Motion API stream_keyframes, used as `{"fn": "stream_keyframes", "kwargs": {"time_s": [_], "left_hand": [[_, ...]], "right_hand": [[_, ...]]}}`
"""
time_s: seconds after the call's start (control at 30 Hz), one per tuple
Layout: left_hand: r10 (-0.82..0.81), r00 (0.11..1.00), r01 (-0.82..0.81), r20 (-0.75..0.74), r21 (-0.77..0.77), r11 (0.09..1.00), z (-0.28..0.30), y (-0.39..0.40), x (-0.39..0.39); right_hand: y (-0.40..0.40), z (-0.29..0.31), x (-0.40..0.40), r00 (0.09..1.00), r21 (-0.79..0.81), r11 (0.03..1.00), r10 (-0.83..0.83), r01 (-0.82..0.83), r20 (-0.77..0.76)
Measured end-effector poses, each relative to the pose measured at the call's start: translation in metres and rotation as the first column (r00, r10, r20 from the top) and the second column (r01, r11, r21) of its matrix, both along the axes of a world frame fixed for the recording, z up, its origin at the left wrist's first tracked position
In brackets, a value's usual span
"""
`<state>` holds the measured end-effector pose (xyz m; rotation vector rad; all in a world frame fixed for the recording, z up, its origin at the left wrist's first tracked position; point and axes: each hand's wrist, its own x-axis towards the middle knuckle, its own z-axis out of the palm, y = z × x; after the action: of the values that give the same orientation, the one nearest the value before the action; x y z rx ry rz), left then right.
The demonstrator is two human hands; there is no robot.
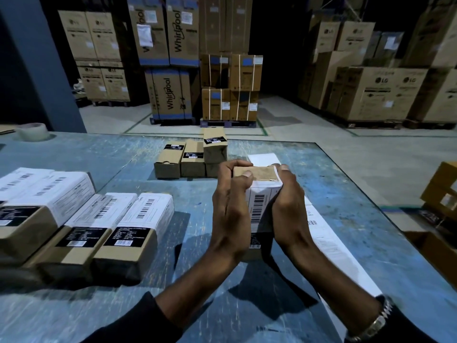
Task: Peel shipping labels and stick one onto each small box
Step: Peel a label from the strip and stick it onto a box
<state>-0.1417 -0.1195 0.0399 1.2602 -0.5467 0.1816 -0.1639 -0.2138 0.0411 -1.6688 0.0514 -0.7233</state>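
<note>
Warehouse cartons (170,95) stand behind a blue table (123,305). Both hands, left hand (231,206) and right hand (289,206), grasp one box (254,177) above it, probably to press its white label (259,206) flat. Labelled boxes (99,226) lie left, unlabelled boxes (190,157) beyond, label sheets (333,243) at right.

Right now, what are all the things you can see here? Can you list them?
Held box: one, brown, white label wrapped round it, between both hands.
Labelled boxes: at least four, brown and white, table's left.
Unlabelled boxes: about four, brown, table's far middle.
Label strip: one, white, under right arm.
Tape roll: one, clear, far left.
Table: one, blue.
Large cartons: many, brown, on floor behind.
Left hand, right hand: grip the box.
</note>
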Motion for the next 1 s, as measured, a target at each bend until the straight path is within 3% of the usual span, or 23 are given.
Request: {"fn": "stream_keyframes", "kwargs": {"time_s": [0.1,0.23,0.33,0.53,0.77,1.0], "left_hand": [[0.021,0.997,-0.023,-0.074,-0.035,0.999,-0.002,-0.002,0.002],[-0.057,0.995,0.050,-0.080,-0.092,0.995,0.001,-0.001,-0.003],[-0.101,0.991,0.091,-0.093,-0.102,0.991,0.003,0.000,-0.004],[0.015,0.998,-0.014,-0.063,0.003,1.000,0.010,-0.002,-0.001],[0.059,0.990,-0.054,-0.125,0.037,0.998,0.008,-0.004,-0.002],[0.072,0.990,-0.063,-0.120,0.076,0.995,0.009,-0.003,-0.004]], "right_hand": [[-0.001,-0.001,0.002,0.993,0.122,0.990,0.078,-0.066,-0.093],[-0.002,0.008,-0.004,0.969,0.330,0.921,0.241,-0.208,-0.059],[-0.001,0.010,-0.006,0.962,0.368,0.902,0.267,-0.228,-0.057],[-0.004,0.019,-0.002,0.962,0.362,0.913,0.247,-0.190,-0.118],[-0.002,0.019,-0.008,0.945,0.531,0.819,0.312,-0.216,-0.098],[-0.005,0.020,-0.009,0.918,0.554,0.792,0.379,-0.257,-0.116]]}}
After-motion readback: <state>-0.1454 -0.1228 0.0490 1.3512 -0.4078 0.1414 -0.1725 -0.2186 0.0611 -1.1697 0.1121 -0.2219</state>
